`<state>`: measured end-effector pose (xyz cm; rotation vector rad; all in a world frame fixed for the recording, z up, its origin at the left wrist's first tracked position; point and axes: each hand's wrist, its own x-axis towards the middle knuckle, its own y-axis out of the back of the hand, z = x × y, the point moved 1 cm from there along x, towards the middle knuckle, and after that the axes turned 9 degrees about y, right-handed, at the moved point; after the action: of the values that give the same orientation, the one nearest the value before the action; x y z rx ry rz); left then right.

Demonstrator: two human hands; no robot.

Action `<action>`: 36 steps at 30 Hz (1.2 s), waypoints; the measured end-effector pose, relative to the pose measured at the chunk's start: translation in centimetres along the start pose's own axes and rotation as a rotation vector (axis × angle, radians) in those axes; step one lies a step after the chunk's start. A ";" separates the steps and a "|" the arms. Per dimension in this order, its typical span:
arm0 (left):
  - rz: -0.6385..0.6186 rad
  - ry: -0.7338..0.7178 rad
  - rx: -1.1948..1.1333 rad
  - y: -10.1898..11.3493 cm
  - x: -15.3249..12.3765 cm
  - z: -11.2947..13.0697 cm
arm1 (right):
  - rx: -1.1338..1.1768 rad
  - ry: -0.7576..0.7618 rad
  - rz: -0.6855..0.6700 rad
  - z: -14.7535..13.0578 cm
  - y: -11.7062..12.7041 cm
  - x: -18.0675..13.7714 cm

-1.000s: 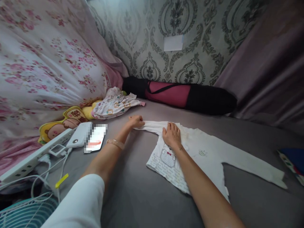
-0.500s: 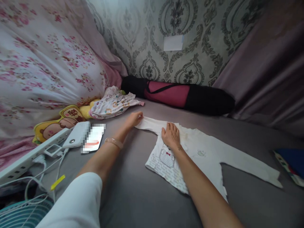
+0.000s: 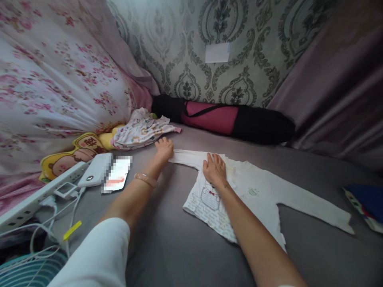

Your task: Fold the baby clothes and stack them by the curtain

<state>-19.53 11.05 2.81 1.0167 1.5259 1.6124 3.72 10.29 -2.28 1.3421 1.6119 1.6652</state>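
A small white long-sleeved baby top (image 3: 254,195) with a bear print lies spread flat on the grey bed sheet (image 3: 185,247). My right hand (image 3: 214,170) rests flat on its chest near the left shoulder, fingers stretched out. My left hand (image 3: 164,149) lies at the cuff end of the top's left sleeve, fingers curled down on the sheet beside or on the cuff; whether it grips the cuff is not clear. A bracelet sits on my left wrist.
A patterned baby garment (image 3: 142,132) lies by a yellow plush toy (image 3: 77,153). A power bank (image 3: 95,170), phone (image 3: 117,174), power strip (image 3: 32,199) and cables sit left. A black and pink roll bag (image 3: 227,119) lines the wall. Floral bedding (image 3: 60,71) is piled at the left.
My left hand has slid along the sleeve out to its cuff, pulling the sleeve straighter to the left. My right hand has stayed pressed on the top.
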 end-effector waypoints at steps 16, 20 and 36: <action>-0.115 -0.443 -0.118 -3.9 -5.4 5.6 | -0.030 0.011 0.027 0.1 -0.2 0.0; -0.110 -0.329 -0.063 -3.8 -5.1 3.3 | -0.020 0.010 0.001 0.1 0.1 -0.1; 0.012 -0.784 -0.195 -0.5 -7.9 12.4 | 0.101 0.030 -0.136 6.5 6.0 -0.7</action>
<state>-4.93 9.76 1.71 1.3303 0.8157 1.1228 11.35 11.58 1.99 1.2295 1.7840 1.5496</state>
